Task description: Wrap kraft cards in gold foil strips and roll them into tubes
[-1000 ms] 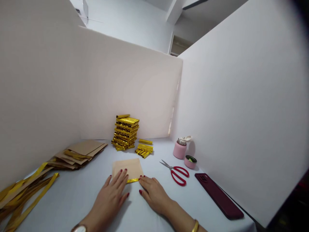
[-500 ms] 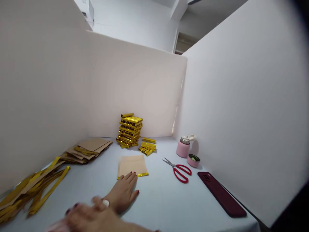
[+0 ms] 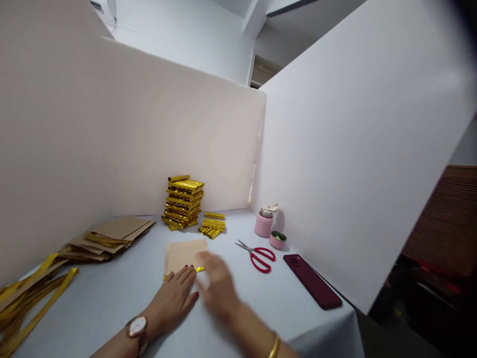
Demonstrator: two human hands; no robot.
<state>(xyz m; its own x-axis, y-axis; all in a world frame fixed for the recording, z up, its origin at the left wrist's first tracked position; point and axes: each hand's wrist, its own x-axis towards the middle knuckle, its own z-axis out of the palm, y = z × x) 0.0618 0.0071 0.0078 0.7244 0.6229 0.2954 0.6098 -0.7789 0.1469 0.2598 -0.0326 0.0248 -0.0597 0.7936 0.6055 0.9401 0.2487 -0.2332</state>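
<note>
A square of tan paper (image 3: 184,252) lies on the pale blue cloth, a shiny gold strip (image 3: 200,269) along its near edge. My left hand (image 3: 174,297), with a watch on the wrist, rests flat across that near edge, its fingers stretched out. At the paper's right side is my right hand (image 3: 219,288), smeared by motion, so its fingers and anything in them cannot be made out. It covers part of the paper's right end. Behind the paper stand a tall stack of gold foil tubes (image 3: 184,201) and several loose gold tubes (image 3: 212,226).
Red-handled scissors (image 3: 257,254) lie right of the paper. Farther right are a pink flask (image 3: 264,223), its pink cup (image 3: 278,240) and a dark red phone (image 3: 313,282). Brown paper sheets (image 3: 121,227) and gold strips (image 3: 44,301) lie left. White panels (image 3: 179,129) enclose the table.
My right hand has swung from the lower left, over my left wrist, to the paper's right side. My left hand stays flat on the paper. The view has turned rightward.
</note>
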